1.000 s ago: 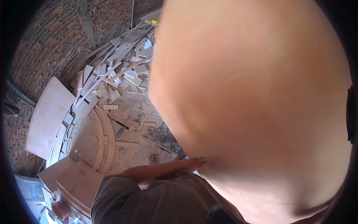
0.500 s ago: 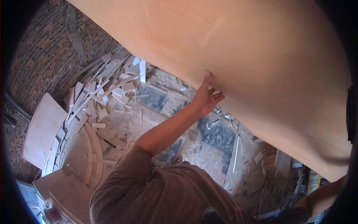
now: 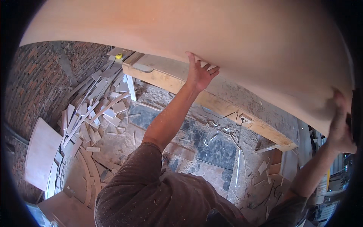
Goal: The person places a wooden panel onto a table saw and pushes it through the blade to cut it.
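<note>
A large tan plywood sheet [image 3: 159,26] spans the top of the view, tilted, its lower edge running from upper left to lower right. My left hand [image 3: 201,75] grips that edge near its middle, thumb against the face and the other fingers bent at the rim. At the sheet's right end, my right hand [image 3: 339,126] is closed on the edge, its thumb smeared by motion. Below and behind the sheet is a dusty workbench [image 3: 211,101] with a pale wooden front rail, its top partly hidden.
A yellow tape measure [image 3: 119,56] lies at the bench's far left end. Wood offcuts [image 3: 102,102] heap against the brick wall [image 3: 34,75]. A socket with a cable [image 3: 245,119] sits on the bench rail. Curved wooden strips [image 3: 89,172] and a pale board [image 3: 43,155] stand at left.
The sheet has swung up and away, uncovering the bench and tape measure. My left hand has moved slightly up and left with it. My right hand has come into view at the right edge.
</note>
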### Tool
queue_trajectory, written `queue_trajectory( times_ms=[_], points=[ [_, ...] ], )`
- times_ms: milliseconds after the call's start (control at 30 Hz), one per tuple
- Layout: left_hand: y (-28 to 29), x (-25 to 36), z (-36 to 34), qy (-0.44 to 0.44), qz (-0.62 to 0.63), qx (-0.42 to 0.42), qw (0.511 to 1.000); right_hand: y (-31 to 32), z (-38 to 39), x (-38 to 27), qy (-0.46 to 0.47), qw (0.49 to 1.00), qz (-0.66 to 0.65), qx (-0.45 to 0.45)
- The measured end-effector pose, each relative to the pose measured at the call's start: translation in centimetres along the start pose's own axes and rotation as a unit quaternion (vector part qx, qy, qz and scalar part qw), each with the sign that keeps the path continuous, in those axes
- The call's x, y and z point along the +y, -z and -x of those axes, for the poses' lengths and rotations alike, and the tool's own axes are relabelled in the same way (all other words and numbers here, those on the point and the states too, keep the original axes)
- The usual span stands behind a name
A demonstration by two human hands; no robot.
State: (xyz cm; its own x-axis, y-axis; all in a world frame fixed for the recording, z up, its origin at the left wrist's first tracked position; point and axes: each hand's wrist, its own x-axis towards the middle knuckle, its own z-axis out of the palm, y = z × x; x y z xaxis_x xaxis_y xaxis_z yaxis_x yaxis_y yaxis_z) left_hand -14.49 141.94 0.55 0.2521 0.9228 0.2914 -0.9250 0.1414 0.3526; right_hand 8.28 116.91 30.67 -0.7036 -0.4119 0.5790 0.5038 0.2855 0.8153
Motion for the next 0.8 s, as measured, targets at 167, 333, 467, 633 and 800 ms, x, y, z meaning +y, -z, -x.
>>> queue_trajectory(
  times_ms=[167, 333, 467, 633, 800],
  points=[
    [6.5, -0.4, -4.9, 0.024, 0.002, 0.038, 0.999, -5.0, 4.1, -4.9, -0.214, 0.965, -0.060, -0.138],
    [14.0, 0.2, -8.3, 0.023, 0.040, 0.064, 0.997, -10.1, 6.7, -7.5, -0.163, 0.974, -0.021, -0.153],
    [18.7, 0.3, -8.2, 0.012, 0.094, 0.003, 0.996, -10.8, 6.2, -10.9, -0.213, 0.955, -0.026, -0.203],
    [18.9, -1.7, 0.3, 0.049, 0.140, 0.023, 0.989, -7.9, 6.6, -15.8, -0.218, 0.941, -0.051, -0.252],
    [12.9, -2.9, 15.6, 0.105, 0.186, 0.085, 0.973, -3.4, 7.6, -22.8, -0.279, 0.910, -0.095, -0.291]
  ],
)
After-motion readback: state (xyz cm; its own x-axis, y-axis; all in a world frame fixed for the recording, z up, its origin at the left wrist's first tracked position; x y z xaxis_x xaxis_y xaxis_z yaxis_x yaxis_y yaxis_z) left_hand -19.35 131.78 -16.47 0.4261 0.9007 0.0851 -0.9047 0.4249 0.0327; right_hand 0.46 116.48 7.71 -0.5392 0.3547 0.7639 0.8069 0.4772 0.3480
